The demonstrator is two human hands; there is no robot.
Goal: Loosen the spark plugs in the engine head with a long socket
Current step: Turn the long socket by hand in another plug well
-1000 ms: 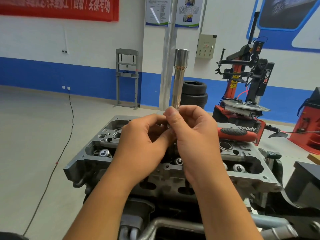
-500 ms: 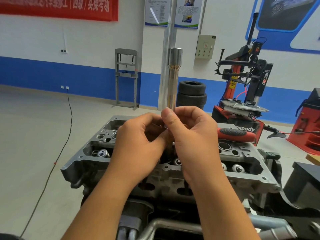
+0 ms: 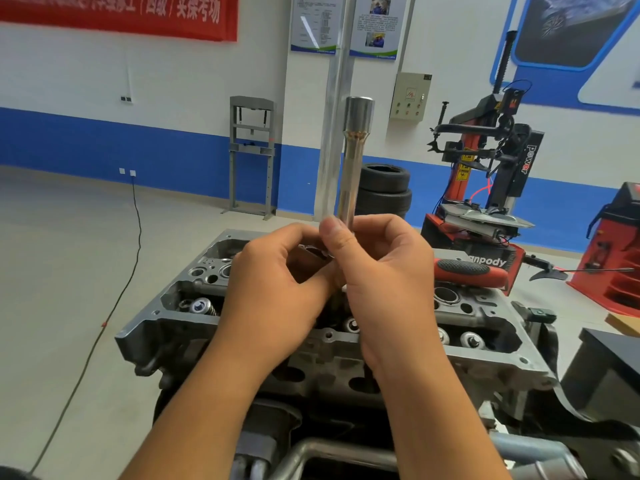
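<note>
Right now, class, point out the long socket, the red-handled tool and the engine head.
long socket point(image 3: 352, 161), head view, on its narrow shaft above the fingers.
red-handled tool point(image 3: 467, 270), head view, on the black grip insert.
engine head point(image 3: 485, 363), head view, on the near right rim.

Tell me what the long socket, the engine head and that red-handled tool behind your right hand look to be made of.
Long socket: polished, probably chromed steel, going by its mirror-like reflections.
Engine head: dull grey cast metal, likely aluminium; matte, slightly grainy faces.
Red-handled tool: handle looks like red plastic with a black textured rubber-like insert; its working end is hidden.
</note>
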